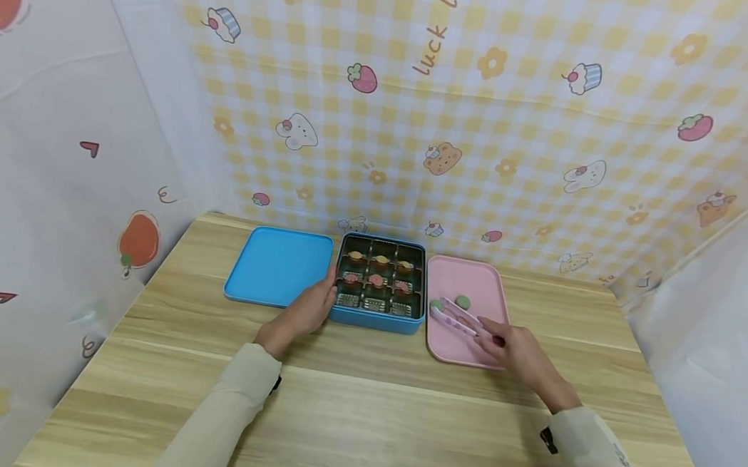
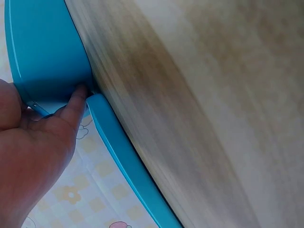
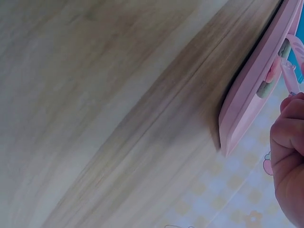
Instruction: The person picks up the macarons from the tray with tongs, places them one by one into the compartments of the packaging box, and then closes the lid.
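Note:
My right hand [image 1: 521, 353] pinches pink-and-white tongs [image 1: 462, 317] over a pink tray [image 1: 463, 350]. The tongs' tips are at a green piece [image 1: 437, 305]; whether they grip it I cannot tell. Another green piece [image 1: 463, 302] lies just behind them, and the right wrist view shows a pink piece [image 3: 273, 69] between two green ones. My left hand [image 1: 308, 308] rests against the left side of a blue box [image 1: 378, 321], its fingers touching the wall in the left wrist view. Yellow pieces [image 1: 382, 260] and red-pink pieces [image 1: 376, 281] sit in two rows of the box's dark divided insert.
A blue lid [image 1: 282, 267] lies flat left of the box, close beside it. The pink tray stands right of the box. A patterned cloth [image 1: 446, 109] hangs behind the wooden table [image 1: 363, 418], with white cloth at both sides.

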{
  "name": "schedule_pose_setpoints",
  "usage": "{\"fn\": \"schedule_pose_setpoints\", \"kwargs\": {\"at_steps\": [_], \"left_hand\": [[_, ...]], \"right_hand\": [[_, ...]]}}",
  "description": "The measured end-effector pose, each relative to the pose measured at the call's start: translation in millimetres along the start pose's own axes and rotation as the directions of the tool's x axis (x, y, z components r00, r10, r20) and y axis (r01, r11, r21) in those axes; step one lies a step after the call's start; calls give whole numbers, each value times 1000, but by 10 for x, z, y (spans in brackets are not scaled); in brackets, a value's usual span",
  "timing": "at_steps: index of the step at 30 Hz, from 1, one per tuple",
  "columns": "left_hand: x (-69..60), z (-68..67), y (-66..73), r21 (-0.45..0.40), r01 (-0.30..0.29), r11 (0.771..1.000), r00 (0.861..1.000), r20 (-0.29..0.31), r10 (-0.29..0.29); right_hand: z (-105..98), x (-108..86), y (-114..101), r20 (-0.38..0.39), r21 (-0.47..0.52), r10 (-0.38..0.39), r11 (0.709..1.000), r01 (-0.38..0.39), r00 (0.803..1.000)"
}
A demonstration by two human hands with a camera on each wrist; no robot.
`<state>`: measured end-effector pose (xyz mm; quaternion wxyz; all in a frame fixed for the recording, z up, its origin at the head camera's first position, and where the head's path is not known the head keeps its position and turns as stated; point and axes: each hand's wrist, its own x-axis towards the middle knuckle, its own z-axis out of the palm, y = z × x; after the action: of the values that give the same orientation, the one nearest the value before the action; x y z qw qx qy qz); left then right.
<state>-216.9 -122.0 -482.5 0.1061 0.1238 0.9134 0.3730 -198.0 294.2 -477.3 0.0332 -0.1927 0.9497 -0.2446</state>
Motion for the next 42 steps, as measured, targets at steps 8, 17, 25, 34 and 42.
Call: {"fn": "schedule_pose_setpoints", "kwargs": {"at_steps": [8,17,25,34,42], "left_hand": [[5,0,-5,5,7,1000,1000,-1,-7],[-1,2,2,2,13,1000,1000,-3,-13],[2,6,-3,2,5,1000,1000,-6,-5],[-2,4,17,-1,2,1000,1000,-6,-2],[-4,-7,28,-4,-1,1000,1000,-7,1]], "right_hand": [[-10,15,-41,-1,-8,12,1000,-12,1000],[-30,3,-61,-116,4,-47,999,48,992],[-23,34,-130,-228,15,-68,997,73,971],[-15,84,-327,-228,55,-81,994,96,970],[1,157,-469,-217,97,-107,987,131,970]]}}
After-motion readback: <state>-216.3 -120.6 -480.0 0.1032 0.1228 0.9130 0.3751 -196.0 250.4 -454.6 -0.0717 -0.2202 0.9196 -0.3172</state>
